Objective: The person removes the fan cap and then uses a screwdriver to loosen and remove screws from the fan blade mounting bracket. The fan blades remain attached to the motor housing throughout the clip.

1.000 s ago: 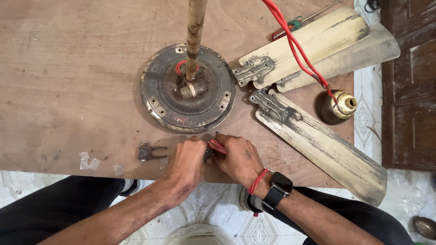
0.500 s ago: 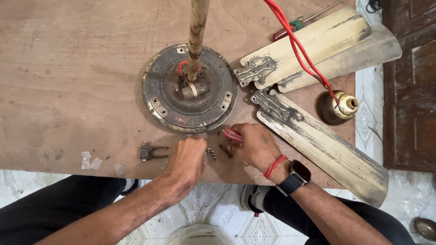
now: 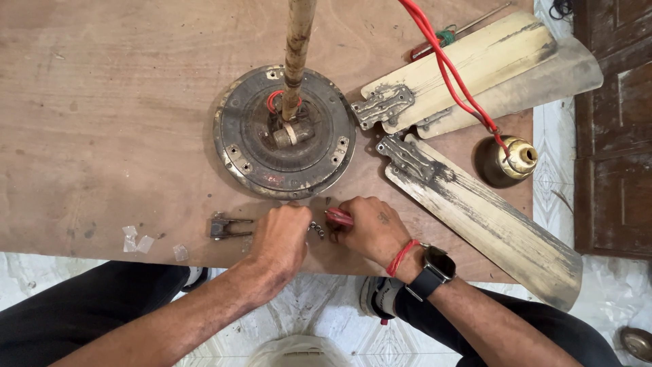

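A: Left hand (image 3: 282,238) curled knuckles-up on the brown wooden surface (image 3: 102,102), just below the round metal fan motor housing (image 3: 284,132). Grip clenched, though cannot tell around what.

B: Right hand (image 3: 367,231) just beside it, closed on a red-handled tool (image 3: 338,217), tip hidden under the fingers. Red thread and a dark watch (image 3: 435,268) at that wrist.

A: Between both hands, a few small dark screws (image 3: 317,231), loose on the wood.

B: Left of the left hand, a small forked metal bracket (image 3: 227,228), apart from it. Further left, scraps of clear tape (image 3: 136,239), pale and crumpled, near the front edge.

A: No packages or printed labels to make out here. Only worn cream fan blades (image 3: 475,211) fanned out right of the housing, grey brackets at their inner ends.

B: Brass-coloured cup (image 3: 509,160) between the blades, red cable (image 3: 448,68) running into it. Pipe (image 3: 299,41) rising straight up from the housing centre.

A: Front edge of the surface right under both wrists, pale patterned floor (image 3: 305,319) below. Right edge crowded by blades, one overhanging.

B: Open bare wood across the whole left half and upper left, well apart from both hands
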